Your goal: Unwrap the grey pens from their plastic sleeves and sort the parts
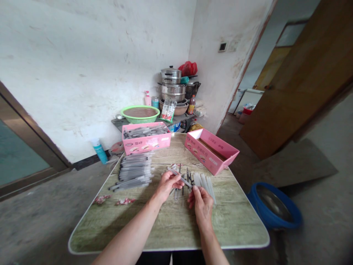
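Over the middle of the table, a pen (pixel 185 180) with a translucent grey barrel slants between my hands. My left hand (pixel 168 183) pinches its barrel. At the lower, dark end of the pen, the thumb and fingers of my right hand (pixel 203 203) are closed; exactly what they cover is partly hidden. Beneath the hands lie loose thin dark pen parts (pixel 179 193). A row of pale translucent tubes (pixel 205 183) lies just beyond my right hand. To the left, many similar grey pens with dark ends are stacked in a pile (pixel 135 170).
A pink box (pixel 147 144) full of pens stands at the table's back left. Another pink box (pixel 211 156) sits at the back right, near the edge. Behind are a green basin (pixel 140 119) and stacked pots (pixel 172 88). A blue tub (pixel 252 198) is on the floor right.
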{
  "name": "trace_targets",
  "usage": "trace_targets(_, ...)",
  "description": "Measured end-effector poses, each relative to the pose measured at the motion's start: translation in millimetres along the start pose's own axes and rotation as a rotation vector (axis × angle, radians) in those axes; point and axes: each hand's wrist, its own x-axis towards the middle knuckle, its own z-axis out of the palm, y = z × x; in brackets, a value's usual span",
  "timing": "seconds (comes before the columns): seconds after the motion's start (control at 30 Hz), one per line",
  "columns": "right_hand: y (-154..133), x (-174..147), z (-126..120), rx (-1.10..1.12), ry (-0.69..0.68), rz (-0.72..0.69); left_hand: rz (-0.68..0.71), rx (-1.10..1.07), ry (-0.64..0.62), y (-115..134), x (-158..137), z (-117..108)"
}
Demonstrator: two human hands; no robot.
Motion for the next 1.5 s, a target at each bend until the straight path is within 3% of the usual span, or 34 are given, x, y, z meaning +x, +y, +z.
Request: trace_targets(1.5,5.9,0.5,-1.7,-0.007,-0.016,0.0,-0.005,0.01,-0.006,-1.3,1.2,-2.4)
